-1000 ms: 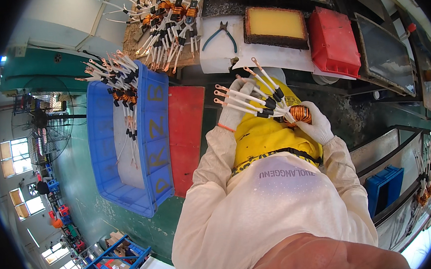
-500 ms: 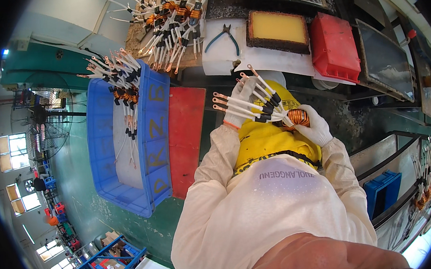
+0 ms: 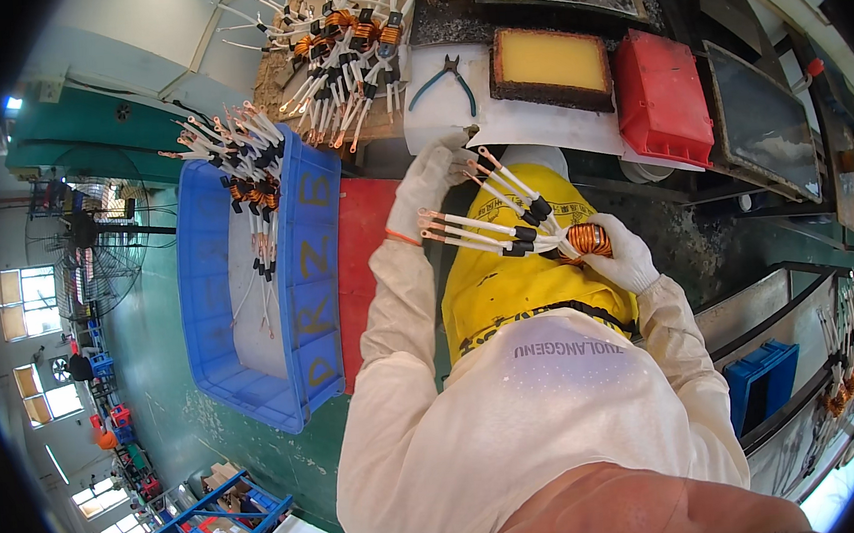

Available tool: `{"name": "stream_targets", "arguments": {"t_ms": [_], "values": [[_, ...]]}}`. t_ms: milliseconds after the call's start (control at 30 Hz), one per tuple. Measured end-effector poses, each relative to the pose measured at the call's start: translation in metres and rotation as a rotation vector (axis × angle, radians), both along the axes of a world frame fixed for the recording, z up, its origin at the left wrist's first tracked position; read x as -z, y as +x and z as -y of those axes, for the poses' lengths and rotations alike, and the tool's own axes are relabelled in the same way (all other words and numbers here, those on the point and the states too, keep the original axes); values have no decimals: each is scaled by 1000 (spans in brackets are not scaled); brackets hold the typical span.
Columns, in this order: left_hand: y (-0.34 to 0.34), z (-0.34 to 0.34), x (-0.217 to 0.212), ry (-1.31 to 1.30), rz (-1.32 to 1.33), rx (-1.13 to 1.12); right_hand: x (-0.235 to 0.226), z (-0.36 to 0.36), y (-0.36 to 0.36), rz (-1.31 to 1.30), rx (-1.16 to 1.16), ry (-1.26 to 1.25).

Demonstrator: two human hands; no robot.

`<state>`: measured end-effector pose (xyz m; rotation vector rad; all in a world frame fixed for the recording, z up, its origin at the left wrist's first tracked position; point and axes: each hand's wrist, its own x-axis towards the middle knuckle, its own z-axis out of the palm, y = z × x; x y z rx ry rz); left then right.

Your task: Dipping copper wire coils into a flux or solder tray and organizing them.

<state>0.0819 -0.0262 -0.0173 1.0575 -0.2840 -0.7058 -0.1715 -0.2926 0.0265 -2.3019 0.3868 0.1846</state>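
Note:
A coil (image 3: 589, 239) of copper-coloured wire rests above my lap, held in my white-gloved right hand (image 3: 626, 255). Its white-sleeved leads (image 3: 474, 231) have black bands and copper ring lugs at their ends, and fan out leftward over the yellow apron (image 3: 492, 282). My gloved left hand (image 3: 431, 179) is off the leads, up at the table's near edge. Its fingers look extended, partly in shadow, close beside a small dark piece (image 3: 473, 133) whose kind I cannot make out. Whether they touch it is unclear.
Pliers (image 3: 448, 79), a yellow block in a dark frame (image 3: 550, 68) and a red bin (image 3: 663, 101) sit on the worktable. More coils (image 3: 361, 33) are piled at its left. A blue crate (image 3: 309, 304) holding further coils stands left, beside a red panel (image 3: 367, 261).
My left hand has let go of the leads and moved left and up to the table edge. The leads have spread and sunk slightly; my right hand still holds the coil.

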Motion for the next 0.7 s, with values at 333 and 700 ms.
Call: {"name": "stream_targets", "arguments": {"t_ms": [333,700], "values": [[9,16,-72,582,273,316,-8,-6,7,52,-104,-56],[-5,-1,-61,373,244,190,-6,-4,5,-45,-5,31]]}}
